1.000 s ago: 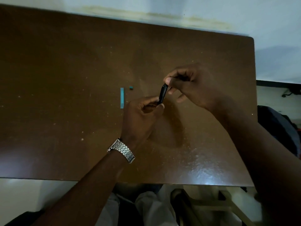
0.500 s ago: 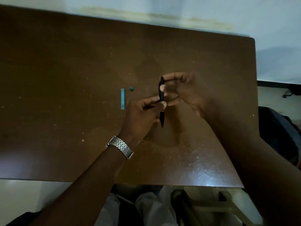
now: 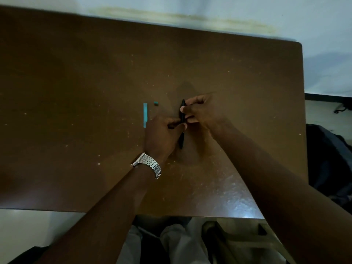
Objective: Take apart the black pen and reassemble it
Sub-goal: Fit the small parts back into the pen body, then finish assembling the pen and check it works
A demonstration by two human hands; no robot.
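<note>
The black pen [image 3: 182,119] is held roughly upright over the middle of the brown table [image 3: 76,92], its tip pointing toward me. My left hand [image 3: 161,137], with a metal watch on the wrist, pinches the pen's lower half between thumb and fingers. My right hand [image 3: 202,111] grips the upper half from the right, thumb across the barrel. The middle of the pen is hidden by my fingers.
A thin teal strip [image 3: 145,115] lies on the table just left of my left hand, with a small teal piece [image 3: 156,103] beyond it. The table's right edge and a dark bag [image 3: 327,159] are to the right. My knees show below the near edge.
The pen went from tilted with only a short part showing to upright with its lower end showing below my left hand. My right hand shifted down and closer to the left.
</note>
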